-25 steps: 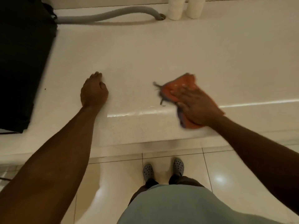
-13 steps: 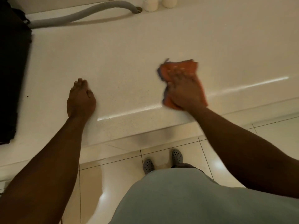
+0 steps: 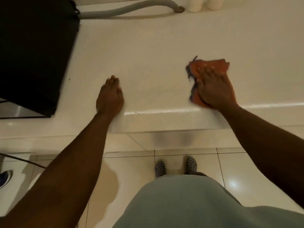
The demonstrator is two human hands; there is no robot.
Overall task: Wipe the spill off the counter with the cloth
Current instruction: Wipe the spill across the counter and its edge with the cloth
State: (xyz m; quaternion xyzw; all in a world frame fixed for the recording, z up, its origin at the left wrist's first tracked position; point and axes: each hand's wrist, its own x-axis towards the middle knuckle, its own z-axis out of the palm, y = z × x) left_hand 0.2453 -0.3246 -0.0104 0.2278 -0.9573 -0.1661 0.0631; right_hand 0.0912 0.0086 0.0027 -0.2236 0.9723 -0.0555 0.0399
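Note:
An orange cloth [image 3: 209,65] with a dark edge lies flat on the white counter [image 3: 156,46], right of centre. My right hand [image 3: 213,86] presses down on it with fingers spread, covering its near half. My left hand [image 3: 110,97] rests on the bare counter to the left, fingers loosely curled, holding nothing. A thin wet streak [image 3: 158,111] glints along the counter's front edge between the two hands. No other spill shows on the surface.
A black appliance [image 3: 32,51] fills the counter's left end. A grey hose [image 3: 125,9] curves along the back, beside two white containers [image 3: 195,4]. Below the counter are a tiled floor and my grey clogs [image 3: 176,166].
My right hand has swept the cloth away from the front edge and a little to the right across the counter. My left hand has stayed planted.

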